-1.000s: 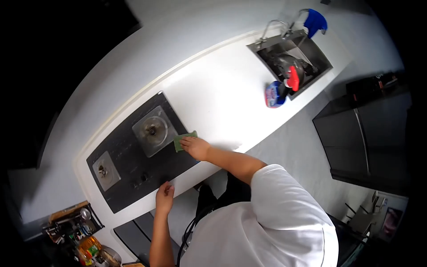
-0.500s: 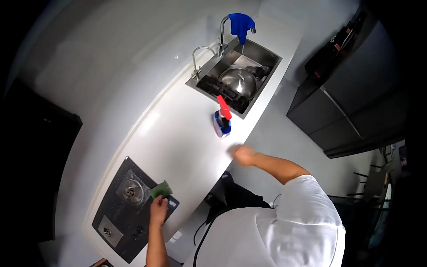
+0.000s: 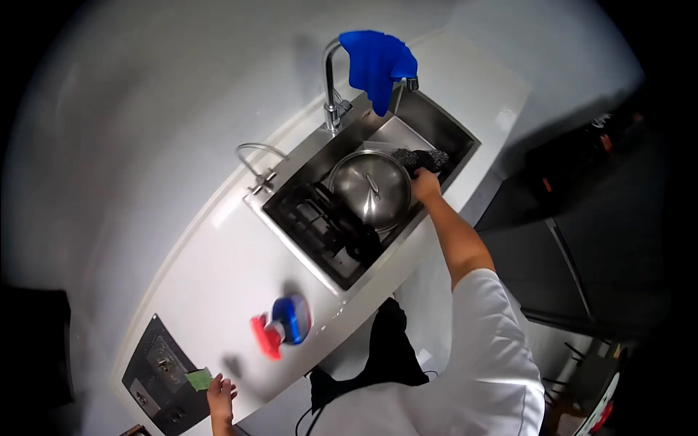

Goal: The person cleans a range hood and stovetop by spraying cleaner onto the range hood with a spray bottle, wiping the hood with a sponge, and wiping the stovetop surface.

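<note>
My right hand (image 3: 426, 187) reaches over the sink's front edge with curled fingers, against a dark mesh-like steel wool scourer (image 3: 433, 160). Just left of it lies a round metal lid (image 3: 367, 190) with a handle on top. My left hand (image 3: 221, 396) hovers at the hob's near corner, its fingers apart. Beside those fingertips is a green scouring pad (image 3: 198, 379), at the edge of the black hob (image 3: 163, 396). Between hob and sink stands a blue spray bottle (image 3: 294, 320) with a red trigger head.
Black pan supports (image 3: 320, 218) fill the left part of the steel sink (image 3: 454, 127). Over the tall tap (image 3: 329, 80) hangs a blue cloth (image 3: 374, 65). A thin curved second tap (image 3: 254, 163) rises nearby. Dark cabinets (image 3: 538, 247) stand at the right.
My right hand has gone from above the counter's front edge into the sink, to the scourer. My left fingers have spread beside the green pad. The view has shifted towards the sink.
</note>
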### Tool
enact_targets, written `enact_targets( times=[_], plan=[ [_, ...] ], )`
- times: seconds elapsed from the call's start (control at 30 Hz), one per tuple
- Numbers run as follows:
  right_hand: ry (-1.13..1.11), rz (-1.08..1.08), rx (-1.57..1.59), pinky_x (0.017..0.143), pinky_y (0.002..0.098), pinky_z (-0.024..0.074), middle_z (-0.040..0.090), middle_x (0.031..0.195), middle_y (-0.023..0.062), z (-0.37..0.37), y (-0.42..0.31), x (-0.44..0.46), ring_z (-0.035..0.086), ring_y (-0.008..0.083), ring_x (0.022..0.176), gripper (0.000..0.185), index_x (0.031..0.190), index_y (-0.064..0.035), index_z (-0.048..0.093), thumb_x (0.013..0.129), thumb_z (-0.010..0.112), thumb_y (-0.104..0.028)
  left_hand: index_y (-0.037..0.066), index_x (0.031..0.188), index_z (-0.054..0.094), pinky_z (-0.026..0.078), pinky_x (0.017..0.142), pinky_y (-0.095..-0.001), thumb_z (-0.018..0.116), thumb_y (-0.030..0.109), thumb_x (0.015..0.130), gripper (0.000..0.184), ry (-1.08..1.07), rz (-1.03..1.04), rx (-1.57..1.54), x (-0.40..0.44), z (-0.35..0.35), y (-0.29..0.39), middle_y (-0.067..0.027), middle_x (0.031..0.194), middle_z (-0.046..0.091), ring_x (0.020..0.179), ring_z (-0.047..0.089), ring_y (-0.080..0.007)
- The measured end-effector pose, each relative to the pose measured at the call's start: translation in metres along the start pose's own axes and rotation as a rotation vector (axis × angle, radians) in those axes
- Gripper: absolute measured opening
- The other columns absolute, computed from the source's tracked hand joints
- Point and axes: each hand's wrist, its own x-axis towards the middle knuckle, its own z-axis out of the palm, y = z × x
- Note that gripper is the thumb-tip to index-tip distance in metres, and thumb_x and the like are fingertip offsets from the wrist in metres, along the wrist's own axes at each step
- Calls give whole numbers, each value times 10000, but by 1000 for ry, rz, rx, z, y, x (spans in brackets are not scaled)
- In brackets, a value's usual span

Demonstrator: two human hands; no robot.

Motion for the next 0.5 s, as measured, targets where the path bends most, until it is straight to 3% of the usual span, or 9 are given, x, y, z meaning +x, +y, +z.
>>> enact_targets(
  times=[0.03,0.13,0.2,0.23,0.27,0.33,0.5],
  plan=[
    [-136,33,-108,1035,459,519,706,1186,246,27,24,47,669,405,1143,436,1267,-16,664,868,699,-187,-52,1470,475,610,717,-314,625,179,1032,518,47,-59,-3,-8,14,2,-93,1078,659,903,691,-179],
    [-84,205,-149,1059,478,507,643,1310,239,57,37,108,627,425,1215,566,1395,-48,573,875,723,-211,-58,1473,466,611,719,-312,617,177,1040,516,62,-157,11,-31,52,14,-81,1052,647,908,692,-176],
    [-27,50,-187,1064,485,506,602,1362,233,74,48,124,608,436,1237,613,1424,-67,528,873,742,-230,0,1381,583,591,711,-280,661,217,1024,425,34,-181,38,-49,73,35,-48,1036,708,891,702,-140],
    [6,-28,-201,1067,489,505,582,1387,230,80,50,132,599,442,1248,638,1438,-76,506,872,752,-239,34,1326,605,592,741,-313,668,204,1008,366,50,-197,56,-56,82,44,-33,1056,694,901,696,-154],
    [-54,-7,-212,1060,488,507,594,1369,229,80,45,135,606,435,1238,616,1416,-72,529,869,753,-246,69,1271,626,594,771,-347,675,192,991,309,64,-206,69,-61,87,48,-19,1075,679,911,690,-168],
    [-169,34,-237,1046,488,512,617,1331,227,77,35,137,620,420,1218,575,1372,-63,575,862,757,-259,68,1317,617,592,784,-345,664,201,995,352,48,-202,50,-67,94,53,-30,1103,683,930,693,-183],
    [-184,37,-117,1016,481,520,644,1312,229,80,66,154,640,388,1194,521,1289,-63,671,843,759,-318,73,1336,629,590,803,-352,666,231,992,381,48,-169,75,-66,98,71,-39,1140,691,979,697,-190]
  ],
)
